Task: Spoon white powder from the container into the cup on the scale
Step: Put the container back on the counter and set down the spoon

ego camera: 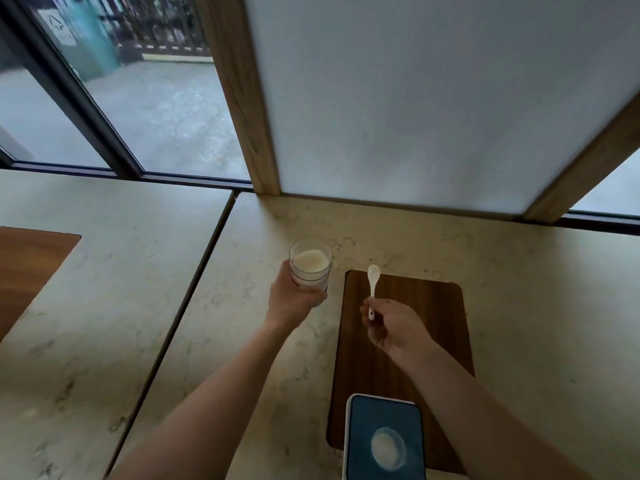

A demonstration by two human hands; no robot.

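Note:
My left hand (292,299) grips a clear round container (310,270) holding white powder, on or just above the marble counter, left of the board. My right hand (391,327) pinches the handle of a small white spoon (373,285), its bowl pointing away from me and looking empty, over the far end of the wooden board. Near the bottom edge, a blue-topped scale (363,427) carries a clear cup (388,448) with white powder inside, seen from above.
A dark wooden board (433,313) lies inset in the marble counter (173,341) and holds the scale. A seam splits the counter into two slabs, with another wooden inset (27,271) at far left. A frosted panel in a wooden frame (415,98) and windows stand behind.

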